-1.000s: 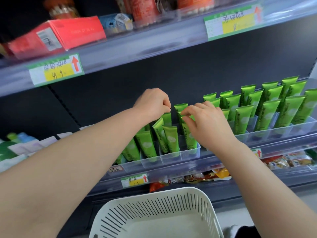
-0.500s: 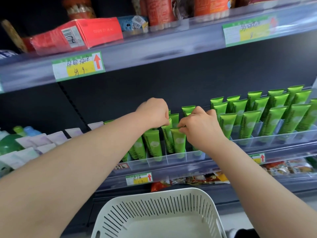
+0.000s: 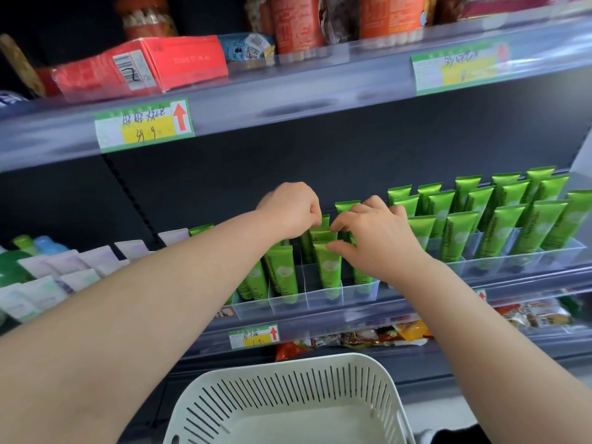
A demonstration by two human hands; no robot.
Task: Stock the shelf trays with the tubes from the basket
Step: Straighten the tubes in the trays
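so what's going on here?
A person is stocking green tubes into a clear divided tray on the middle shelf. The right hand pinches the top of the front tube, which stands in its slot. The left hand is curled at the tube tops just behind; whether it grips one is hidden. The neighbouring tray to the right is full. The visible part of the white basket below holds no tubes.
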